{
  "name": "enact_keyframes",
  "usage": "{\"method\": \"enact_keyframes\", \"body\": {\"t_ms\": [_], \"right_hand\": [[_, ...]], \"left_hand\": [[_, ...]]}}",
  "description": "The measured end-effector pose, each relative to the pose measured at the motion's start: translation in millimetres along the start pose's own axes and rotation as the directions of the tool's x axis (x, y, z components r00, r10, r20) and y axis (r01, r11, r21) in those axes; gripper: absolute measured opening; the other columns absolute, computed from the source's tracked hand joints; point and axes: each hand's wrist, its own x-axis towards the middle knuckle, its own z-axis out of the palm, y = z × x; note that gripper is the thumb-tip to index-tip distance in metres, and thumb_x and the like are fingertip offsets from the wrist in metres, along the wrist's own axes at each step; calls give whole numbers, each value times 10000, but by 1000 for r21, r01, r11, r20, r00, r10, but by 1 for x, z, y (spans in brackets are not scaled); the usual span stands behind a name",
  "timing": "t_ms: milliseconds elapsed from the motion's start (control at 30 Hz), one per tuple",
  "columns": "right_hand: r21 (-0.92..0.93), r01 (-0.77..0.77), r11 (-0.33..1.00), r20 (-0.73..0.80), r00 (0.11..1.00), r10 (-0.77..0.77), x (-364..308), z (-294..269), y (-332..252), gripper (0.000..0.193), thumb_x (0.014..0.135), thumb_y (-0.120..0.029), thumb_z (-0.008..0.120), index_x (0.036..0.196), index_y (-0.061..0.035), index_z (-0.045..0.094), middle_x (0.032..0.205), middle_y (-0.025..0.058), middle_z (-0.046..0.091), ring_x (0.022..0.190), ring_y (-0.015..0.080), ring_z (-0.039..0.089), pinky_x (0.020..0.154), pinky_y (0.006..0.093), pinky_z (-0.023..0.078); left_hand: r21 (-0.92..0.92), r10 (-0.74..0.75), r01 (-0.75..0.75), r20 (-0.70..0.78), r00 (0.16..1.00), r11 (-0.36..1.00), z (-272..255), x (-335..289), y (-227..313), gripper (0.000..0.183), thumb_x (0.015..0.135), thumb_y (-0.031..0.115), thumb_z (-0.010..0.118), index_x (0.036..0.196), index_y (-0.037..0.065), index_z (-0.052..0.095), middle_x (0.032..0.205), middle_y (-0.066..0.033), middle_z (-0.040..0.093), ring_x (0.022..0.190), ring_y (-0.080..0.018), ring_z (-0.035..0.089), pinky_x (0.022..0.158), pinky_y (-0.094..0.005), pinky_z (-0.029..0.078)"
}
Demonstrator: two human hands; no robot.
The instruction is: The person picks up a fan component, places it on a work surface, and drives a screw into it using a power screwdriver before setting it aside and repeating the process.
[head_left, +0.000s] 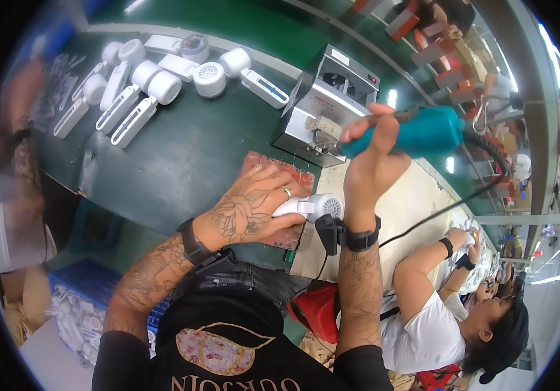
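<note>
On a worn red mat [279, 163], my left hand [244, 205] presses down and grips a white handheld device with a round grilled head [327, 206]. Its handle is mostly hidden under my palm and fingers. My right hand [379, 150] is wrapped round a teal electric screwdriver [430, 132] with a black cord. The driver lies sideways, its tip pointing left at the front of a grey and black screw feeder [325, 107]. Whether the tip touches the feeder, I cannot tell.
Several similar white devices [163, 85] lie at the back left of the green table [156, 169]. A blue crate of white parts [75, 319] stands lower left. A co-worker [436, 319] sits at the right; another person [19, 195] is at the far left.
</note>
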Motion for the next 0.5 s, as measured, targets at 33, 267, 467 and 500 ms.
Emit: {"method": "enact_keyframes", "body": {"t_ms": [33,267,467,500], "right_hand": [[-26,11,1000,15,1000,-11,5,4,4,462,1014,-438,585,1030,23,571,698,64,554,609,169,565,561,288,455],[11,3,1000,46,999,-4,9,11,26,391,1010,-369,614,941,13,570,682,62,564,585,161,560,560,288,456],[7,-157,988,101,983,156,-10,12,14,374,1010,-353,609,992,17,553,672,68,545,575,163,544,546,298,456],[0,-158,987,95,983,158,-16,7,7,374,1010,-353,609,992,17,553,672,68,545,575,163,544,546,298,456]], "left_hand": [[-33,1,-1,8,1000,999,1,-1,-2,401,863,356,718,1168,110,635,1100,-84,605,1093,-288,540,978,-415,424],[-13,-15,14,-21,1000,1000,4,0,-1,397,865,351,714,1171,114,628,1101,-69,608,1092,-280,536,987,-411,420],[-62,-61,64,42,997,996,2,-1,-4,402,876,361,699,1179,106,630,1121,-87,610,1099,-292,537,995,-423,421],[-43,-60,62,32,998,997,3,-2,-4,410,878,363,696,1188,102,630,1124,-93,613,1105,-298,540,1001,-430,420]]}}
